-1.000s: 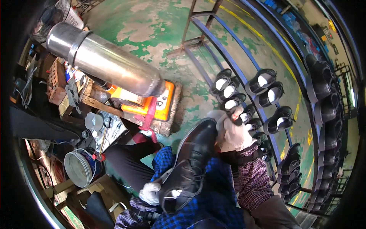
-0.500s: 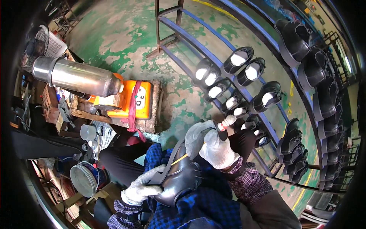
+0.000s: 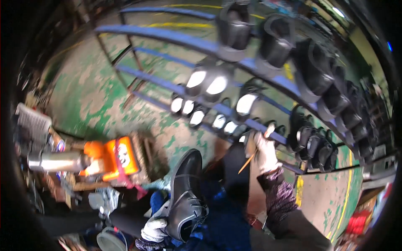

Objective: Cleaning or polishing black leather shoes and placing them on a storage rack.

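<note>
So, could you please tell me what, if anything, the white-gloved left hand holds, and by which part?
The left hand grips a shiny black lace-up shoe by its side, near the heel.

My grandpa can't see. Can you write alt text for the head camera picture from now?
A person's gloved left hand holds a black lace-up shoe, while the gloved right hand holds a thin yellow stick. Beyond, black shoes line a blue rack; an orange machine sits at left.

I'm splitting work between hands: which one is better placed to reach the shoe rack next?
Probably the right hand: it appears nearer the rack, though it holds a thin stick. The left hand is farther off, gripping a black shoe.
</note>
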A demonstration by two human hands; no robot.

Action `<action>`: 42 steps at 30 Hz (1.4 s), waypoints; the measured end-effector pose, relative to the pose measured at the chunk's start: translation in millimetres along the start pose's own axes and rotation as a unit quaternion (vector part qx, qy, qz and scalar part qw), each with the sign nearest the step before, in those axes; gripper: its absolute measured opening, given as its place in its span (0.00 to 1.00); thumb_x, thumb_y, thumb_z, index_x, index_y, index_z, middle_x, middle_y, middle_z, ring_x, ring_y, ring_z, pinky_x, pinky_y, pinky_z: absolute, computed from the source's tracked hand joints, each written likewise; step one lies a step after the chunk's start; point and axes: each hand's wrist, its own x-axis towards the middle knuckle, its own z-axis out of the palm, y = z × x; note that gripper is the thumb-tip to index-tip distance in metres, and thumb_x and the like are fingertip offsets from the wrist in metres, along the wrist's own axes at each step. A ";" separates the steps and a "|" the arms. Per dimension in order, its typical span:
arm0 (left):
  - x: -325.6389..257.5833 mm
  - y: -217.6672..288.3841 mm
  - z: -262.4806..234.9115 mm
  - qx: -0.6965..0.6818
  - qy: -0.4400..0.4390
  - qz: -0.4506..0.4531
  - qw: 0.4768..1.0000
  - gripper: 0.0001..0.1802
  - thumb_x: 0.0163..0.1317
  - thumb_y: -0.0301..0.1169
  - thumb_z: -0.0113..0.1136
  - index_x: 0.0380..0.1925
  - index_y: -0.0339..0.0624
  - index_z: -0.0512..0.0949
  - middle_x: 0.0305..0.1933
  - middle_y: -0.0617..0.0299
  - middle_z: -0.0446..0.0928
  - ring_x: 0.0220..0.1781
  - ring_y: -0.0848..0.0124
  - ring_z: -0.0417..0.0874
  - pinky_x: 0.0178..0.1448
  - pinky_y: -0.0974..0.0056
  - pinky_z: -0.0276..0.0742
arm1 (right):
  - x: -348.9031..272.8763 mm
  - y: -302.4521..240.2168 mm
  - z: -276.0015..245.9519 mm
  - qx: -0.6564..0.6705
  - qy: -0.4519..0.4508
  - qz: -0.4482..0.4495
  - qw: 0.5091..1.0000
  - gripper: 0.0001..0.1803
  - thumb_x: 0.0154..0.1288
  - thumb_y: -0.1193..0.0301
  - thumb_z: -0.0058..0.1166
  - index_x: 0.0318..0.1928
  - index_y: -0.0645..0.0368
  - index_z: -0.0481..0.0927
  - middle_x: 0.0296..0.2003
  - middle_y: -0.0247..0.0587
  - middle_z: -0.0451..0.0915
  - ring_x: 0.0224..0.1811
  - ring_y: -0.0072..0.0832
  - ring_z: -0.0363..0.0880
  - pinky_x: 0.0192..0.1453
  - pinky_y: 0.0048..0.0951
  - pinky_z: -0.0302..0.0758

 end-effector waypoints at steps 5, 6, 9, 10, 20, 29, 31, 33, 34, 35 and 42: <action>135.3 -31.6 -66.7 0.009 0.017 -0.254 0.967 0.31 0.67 0.35 0.50 0.69 0.36 0.61 0.64 0.47 0.72 0.61 0.58 0.77 0.64 0.61 0.73 | -74.3 -22.8 -111.3 0.016 0.191 0.118 0.974 0.17 0.69 0.66 0.56 0.53 0.61 0.72 0.42 0.41 0.78 0.39 0.31 0.79 0.44 0.37 0.81; 177.0 -39.6 25.9 0.100 0.005 -0.172 0.980 0.36 0.62 0.37 0.52 0.67 0.29 0.59 0.69 0.45 0.66 0.68 0.52 0.69 0.75 0.52 0.61 | -88.7 -31.1 -123.9 -0.014 0.224 0.090 0.970 0.17 0.69 0.61 0.57 0.48 0.60 0.73 0.37 0.42 0.79 0.34 0.32 0.79 0.38 0.36 0.79; 287.2 -70.3 89.9 -0.048 -0.104 -0.186 0.976 0.39 0.57 0.46 0.65 0.66 0.44 0.65 0.65 0.48 0.70 0.64 0.48 0.72 0.65 0.37 0.69 | -113.8 -48.9 -151.4 -0.086 0.252 0.059 0.962 0.19 0.67 0.55 0.59 0.43 0.60 0.75 0.33 0.43 0.80 0.29 0.32 0.79 0.33 0.34 0.78; 312.8 -71.5 118.5 -0.010 -0.110 -0.164 0.980 0.39 0.55 0.49 0.67 0.64 0.47 0.66 0.63 0.49 0.70 0.61 0.43 0.72 0.62 0.35 0.70 | -116.4 -56.1 -155.7 -0.090 0.253 0.043 0.962 0.21 0.66 0.55 0.60 0.43 0.61 0.76 0.34 0.44 0.81 0.30 0.33 0.80 0.34 0.34 0.78; 414.3 -113.6 53.4 -0.045 0.040 0.021 0.998 0.12 0.72 0.30 0.47 0.50 0.35 0.70 0.55 0.50 0.75 0.58 0.53 0.75 0.65 0.46 0.74 | -53.1 -126.5 -141.5 -0.527 0.236 0.006 0.816 0.31 0.61 0.72 0.61 0.64 0.60 0.68 0.46 0.44 0.80 0.42 0.26 0.79 0.47 0.26 0.77; 283.8 -98.1 50.1 0.030 0.020 -0.196 0.980 0.42 0.61 0.48 0.62 0.65 0.34 0.59 0.62 0.38 0.67 0.62 0.48 0.72 0.66 0.40 0.69 | -36.7 -101.6 -118.8 -0.807 0.058 -0.140 0.570 0.18 0.59 0.59 0.66 0.31 0.62 0.78 0.25 0.49 0.80 0.27 0.41 0.82 0.30 0.34 0.77; 248.5 -86.6 68.6 0.076 0.005 -0.270 0.960 0.44 0.63 0.56 0.56 0.69 0.39 0.56 0.63 0.37 0.67 0.63 0.49 0.71 0.66 0.43 0.69 | -66.2 -99.6 -34.0 -0.508 0.235 0.082 0.825 0.11 0.59 0.65 0.66 0.30 0.59 0.81 0.26 0.45 0.81 0.26 0.36 0.82 0.29 0.31 0.77; 216.7 -77.9 73.0 -0.007 -0.113 -0.285 0.952 0.37 0.66 0.57 0.51 0.67 0.46 0.62 0.64 0.46 0.69 0.64 0.55 0.72 0.66 0.46 0.70 | -97.9 -106.0 30.4 -0.668 -0.025 0.002 0.743 0.06 0.58 0.68 0.66 0.31 0.56 0.84 0.29 0.41 0.83 0.27 0.29 0.84 0.30 0.29 0.78; 198.2 -73.2 63.9 0.046 -0.064 -0.281 0.956 0.35 0.66 0.56 0.51 0.65 0.45 0.65 0.63 0.49 0.72 0.62 0.58 0.75 0.64 0.50 0.72 | -118.6 -99.4 57.1 -0.608 -0.026 0.044 0.792 0.06 0.57 0.68 0.66 0.33 0.55 0.85 0.30 0.39 0.83 0.28 0.29 0.84 0.31 0.29 0.79; 183.6 -70.7 54.4 0.101 -0.021 -0.282 0.954 0.33 0.67 0.55 0.51 0.63 0.43 0.68 0.61 0.52 0.74 0.59 0.61 0.78 0.63 0.54 0.74 | -133.8 -91.4 75.4 -0.547 -0.018 0.084 0.832 0.06 0.55 0.68 0.67 0.34 0.54 0.86 0.31 0.38 0.84 0.29 0.29 0.85 0.31 0.29 0.80; 71.6 1.7 -25.4 0.052 0.050 -0.014 0.997 0.36 0.56 0.34 0.57 0.66 0.33 0.63 0.62 0.47 0.73 0.58 0.56 0.79 0.65 0.53 0.74 | -126.1 -39.6 116.2 -0.297 -0.328 0.189 0.877 0.13 0.63 0.69 0.63 0.47 0.57 0.81 0.35 0.43 0.84 0.37 0.29 0.85 0.45 0.27 0.80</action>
